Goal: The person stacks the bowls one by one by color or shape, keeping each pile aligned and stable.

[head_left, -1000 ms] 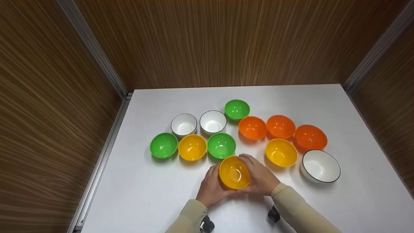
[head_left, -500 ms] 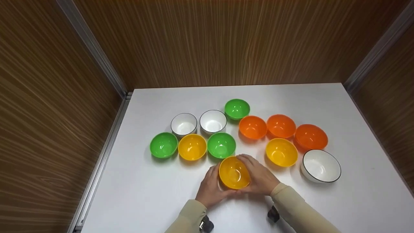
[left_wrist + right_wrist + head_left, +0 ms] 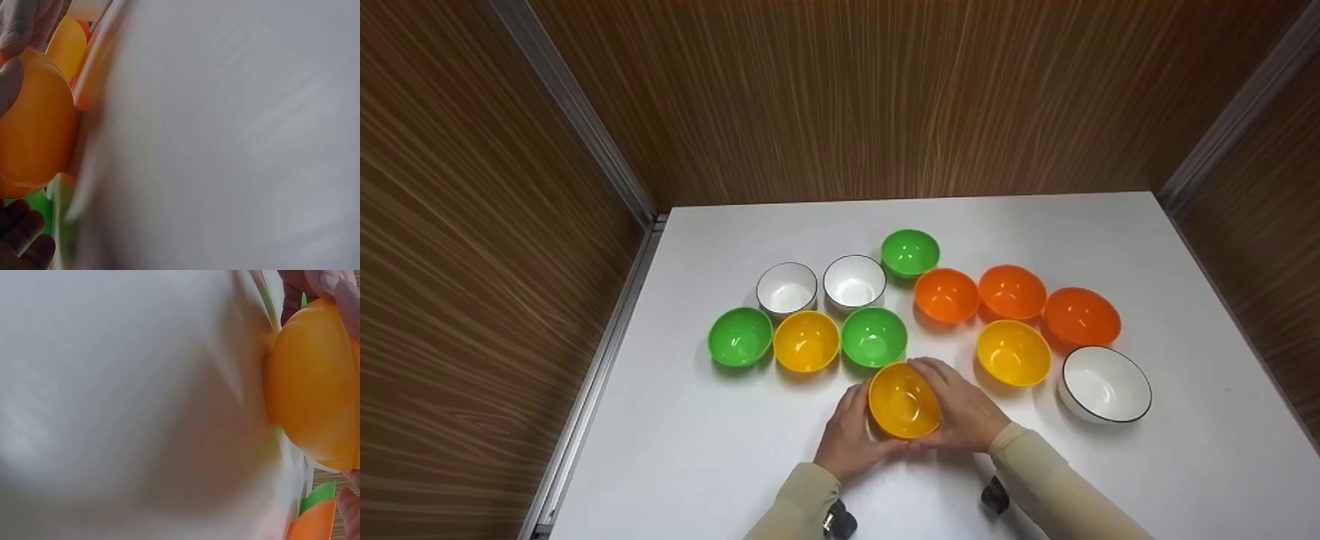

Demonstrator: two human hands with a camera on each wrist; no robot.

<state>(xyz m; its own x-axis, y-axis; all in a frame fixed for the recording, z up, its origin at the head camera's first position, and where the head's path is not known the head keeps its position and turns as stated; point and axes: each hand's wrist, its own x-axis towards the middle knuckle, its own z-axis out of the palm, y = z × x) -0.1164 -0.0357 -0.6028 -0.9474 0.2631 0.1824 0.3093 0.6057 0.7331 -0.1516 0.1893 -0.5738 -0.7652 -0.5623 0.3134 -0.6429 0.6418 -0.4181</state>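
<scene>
Head view: left hand (image 3: 851, 439) and right hand (image 3: 960, 411), grip clamped round a yellow bowl (image 3: 903, 401), its round mouth facing up

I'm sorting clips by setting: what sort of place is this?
Probably an enclosed work booth: wood-grain panels rise behind and on both sides of a white table set with bowls, with metal strips in the corners. I can't tell what building it stands in.
</scene>
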